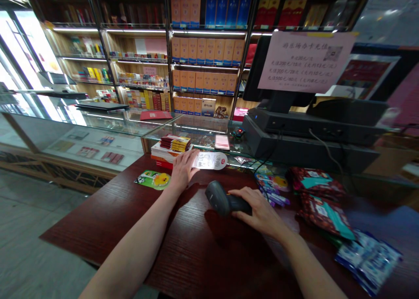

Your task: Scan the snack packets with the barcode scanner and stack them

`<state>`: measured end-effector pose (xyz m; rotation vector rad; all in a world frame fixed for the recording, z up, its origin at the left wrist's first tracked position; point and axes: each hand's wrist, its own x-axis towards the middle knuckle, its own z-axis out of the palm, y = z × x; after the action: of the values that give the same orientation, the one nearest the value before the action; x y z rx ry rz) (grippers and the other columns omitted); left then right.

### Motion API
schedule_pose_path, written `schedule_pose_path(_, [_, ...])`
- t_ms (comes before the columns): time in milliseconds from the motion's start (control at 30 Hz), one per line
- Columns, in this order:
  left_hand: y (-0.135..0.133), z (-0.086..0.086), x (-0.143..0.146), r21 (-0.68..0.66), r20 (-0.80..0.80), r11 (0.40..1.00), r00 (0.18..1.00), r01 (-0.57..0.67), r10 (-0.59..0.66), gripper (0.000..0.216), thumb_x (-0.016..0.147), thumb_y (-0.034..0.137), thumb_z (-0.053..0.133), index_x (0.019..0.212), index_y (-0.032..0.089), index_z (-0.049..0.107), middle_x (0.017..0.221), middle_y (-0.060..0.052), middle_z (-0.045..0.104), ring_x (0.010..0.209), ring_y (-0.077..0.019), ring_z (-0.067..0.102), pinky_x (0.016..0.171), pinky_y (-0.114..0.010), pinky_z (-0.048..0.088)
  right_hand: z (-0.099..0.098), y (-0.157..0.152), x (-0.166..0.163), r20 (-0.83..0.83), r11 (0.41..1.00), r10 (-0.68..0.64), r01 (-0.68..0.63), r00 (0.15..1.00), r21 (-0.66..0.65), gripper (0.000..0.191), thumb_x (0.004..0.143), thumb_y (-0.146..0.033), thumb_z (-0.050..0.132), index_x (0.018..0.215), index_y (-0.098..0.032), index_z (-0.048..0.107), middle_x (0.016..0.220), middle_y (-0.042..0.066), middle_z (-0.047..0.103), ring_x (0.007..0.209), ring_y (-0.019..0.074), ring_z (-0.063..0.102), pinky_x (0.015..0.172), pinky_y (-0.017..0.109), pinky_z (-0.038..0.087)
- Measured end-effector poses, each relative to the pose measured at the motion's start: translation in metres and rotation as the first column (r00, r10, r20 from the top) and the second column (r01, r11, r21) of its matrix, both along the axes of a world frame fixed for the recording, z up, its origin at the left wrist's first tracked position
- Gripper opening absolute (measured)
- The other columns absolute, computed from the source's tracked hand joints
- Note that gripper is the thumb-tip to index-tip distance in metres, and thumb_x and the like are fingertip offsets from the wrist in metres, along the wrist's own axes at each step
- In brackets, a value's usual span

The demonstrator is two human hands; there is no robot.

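Observation:
My left hand (pixel 183 167) reaches forward over the dark red wooden counter (pixel 131 220) and pinches a white packet with red print (pixel 211 160), holding it flat above the counter's far edge. My right hand (pixel 260 211) is closed round the handle of a dark grey barcode scanner (pixel 218 197), whose head points left and lies low over the counter. A stack of red, yellow and white boxes (pixel 170 149) sits just left of my left hand.
Dark red and teal snack bags (pixel 319 198) and blue packets (pixel 368 259) lie at the right. A black till (pixel 301 133) with a pink notice (pixel 306 61) stands behind. A glass display case (pixel 98 133) runs left, shelves of boxes behind. A green and yellow sticker (pixel 153 179) lies on the counter.

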<state>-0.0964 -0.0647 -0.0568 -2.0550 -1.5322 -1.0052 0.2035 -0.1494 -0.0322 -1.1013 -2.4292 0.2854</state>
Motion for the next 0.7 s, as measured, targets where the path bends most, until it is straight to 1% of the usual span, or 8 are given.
schedule_pose_path(133, [-0.001,0.0,0.0,-0.004,-0.016,1.0,1.0,-0.01,0.01,0.069,0.087,0.029,0.068,0.15,0.026,0.041,0.146,-0.009,0.052,0.127,-0.0298,0.047,0.108,-0.043,0.036,0.001,-0.001,0.0,0.003,1.0,-0.001,0.001,1.0,-0.001,0.042,0.089,-0.032,0.068,0.129,-0.028,0.058,0.12,0.007,0.065,0.108,0.0259,0.06,0.093,0.04,0.042])
schedule_pose_path(367, [0.001,-0.001,-0.002,-0.013,0.009,1.0,1.0,0.01,-0.01,0.073,0.085,0.027,0.07,0.15,0.027,0.04,0.147,-0.008,0.052,0.127,-0.0297,0.046,0.107,-0.043,0.036,-0.009,0.003,0.003,0.036,1.0,-0.011,0.012,0.999,-0.009,0.057,0.087,-0.028,0.069,0.141,-0.028,0.05,0.121,0.008,0.064,0.109,0.0258,0.058,0.095,0.041,0.041])
schedule_pose_path(533, [0.0,-0.001,-0.003,-0.004,0.018,1.0,0.999,0.03,-0.029,0.074,0.083,0.026,0.071,0.15,0.027,0.039,0.147,-0.009,0.051,0.127,-0.0302,0.046,0.108,-0.044,0.036,-0.017,0.007,0.005,0.076,1.0,-0.01,0.012,0.997,-0.02,0.057,0.085,-0.028,0.071,0.139,-0.026,0.052,0.119,0.008,0.065,0.109,0.0258,0.058,0.097,0.041,0.039])
schedule_pose_path(700, [-0.001,0.0,-0.003,0.016,0.012,0.999,0.999,0.046,-0.046,0.074,0.084,0.028,0.071,0.151,0.027,0.038,0.146,-0.009,0.051,0.126,-0.0304,0.046,0.108,-0.044,0.035,-0.021,0.009,0.006,0.073,0.999,-0.015,0.018,0.997,-0.041,0.058,0.083,-0.027,0.072,0.139,-0.026,0.053,0.119,0.008,0.064,0.11,0.0258,0.058,0.097,0.041,0.038])
